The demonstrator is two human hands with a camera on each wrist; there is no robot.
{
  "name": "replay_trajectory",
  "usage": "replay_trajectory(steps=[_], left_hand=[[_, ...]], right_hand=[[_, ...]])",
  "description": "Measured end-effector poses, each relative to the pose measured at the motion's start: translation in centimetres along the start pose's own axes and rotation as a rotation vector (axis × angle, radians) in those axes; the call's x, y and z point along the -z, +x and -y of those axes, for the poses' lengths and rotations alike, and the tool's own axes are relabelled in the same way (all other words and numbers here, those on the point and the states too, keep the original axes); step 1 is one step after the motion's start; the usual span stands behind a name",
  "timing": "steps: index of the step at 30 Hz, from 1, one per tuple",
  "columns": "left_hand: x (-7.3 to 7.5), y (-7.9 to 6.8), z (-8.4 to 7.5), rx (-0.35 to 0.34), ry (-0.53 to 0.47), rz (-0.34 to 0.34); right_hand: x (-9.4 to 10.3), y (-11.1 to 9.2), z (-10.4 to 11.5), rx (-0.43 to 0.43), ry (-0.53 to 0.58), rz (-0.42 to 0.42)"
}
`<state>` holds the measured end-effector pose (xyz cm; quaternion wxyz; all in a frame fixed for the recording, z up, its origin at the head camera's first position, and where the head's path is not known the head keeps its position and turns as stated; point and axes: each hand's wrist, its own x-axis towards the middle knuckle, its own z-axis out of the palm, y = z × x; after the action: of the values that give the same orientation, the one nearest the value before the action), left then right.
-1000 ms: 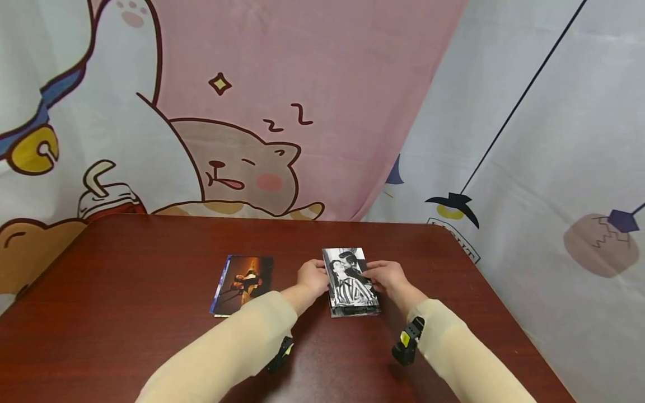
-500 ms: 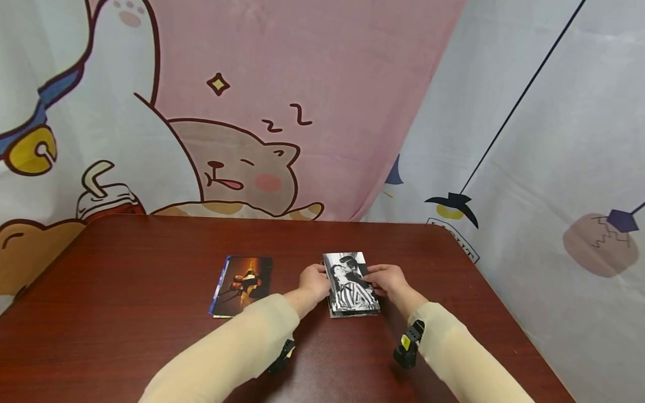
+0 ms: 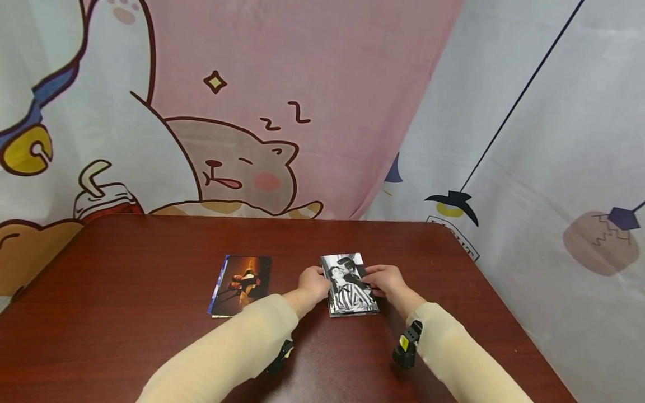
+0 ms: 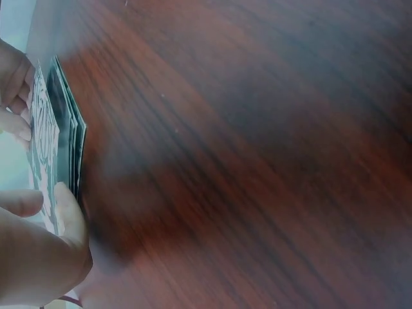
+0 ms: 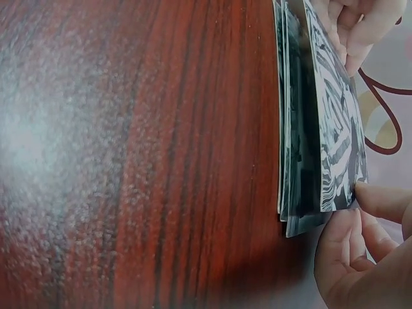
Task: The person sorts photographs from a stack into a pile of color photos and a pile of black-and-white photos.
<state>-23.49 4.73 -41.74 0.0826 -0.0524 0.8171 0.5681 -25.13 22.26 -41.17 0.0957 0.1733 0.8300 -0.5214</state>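
Note:
A black-and-white photo print [image 3: 351, 285] of a couple lies between my hands in the head view. My left hand [image 3: 313, 284] pinches its left edge, and my right hand [image 3: 389, 280] pinches the right edge between thumb and fingers. Both wrist views show this print raised at a slant over a small stack of prints [image 5: 293, 129], with a dark gap between them. The prints underneath sit slightly uneven, their edges showing on the near side. Fingertips of each hand cover parts of the print's long edges.
Left of my hands, a second pile of photos [image 3: 242, 285] rests on the brown wooden table [image 3: 126, 291], an orange-and-dark picture on top and a blue edge beneath. A cartoon-printed curtain [image 3: 327, 112] hangs behind the table's back edge. Each wrist carries a small black camera [image 3: 405, 347].
The far end of the black-and-white print has come down slightly towards me, with both hands holding its sides throughout. The left pile has stayed where it was.

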Motion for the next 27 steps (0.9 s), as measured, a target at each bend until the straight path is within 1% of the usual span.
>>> replay_trajectory(steps=[8,11,15,18,20,23,27], left_hand=[[0.1,-0.2,-0.1,0.009,0.046,-0.006],[0.4,-0.4,0.0,0.007,0.067,0.010],[1.3,-0.4,-0.3,-0.002,0.071,0.020],[2.0,-0.1,-0.5,-0.004,0.062,0.010],[2.5,0.0,-0.5,0.000,0.064,0.011],[3.0,0.1,-0.4,-0.001,0.075,0.023],[3.8,0.2,-0.3,-0.004,0.083,0.049]], right_hand=[[0.0,-0.3,-0.1,-0.002,-0.009,-0.005],[-0.2,-0.3,-0.2,0.002,-0.011,-0.011],[-0.5,0.0,-0.2,0.023,-0.034,-0.059],[-0.6,0.1,0.0,0.035,-0.061,-0.107],[-0.6,0.1,0.1,0.039,-0.077,-0.123],[-0.6,0.0,0.2,0.050,-0.084,-0.129],[-0.9,-0.1,0.5,0.057,-0.070,-0.111]])
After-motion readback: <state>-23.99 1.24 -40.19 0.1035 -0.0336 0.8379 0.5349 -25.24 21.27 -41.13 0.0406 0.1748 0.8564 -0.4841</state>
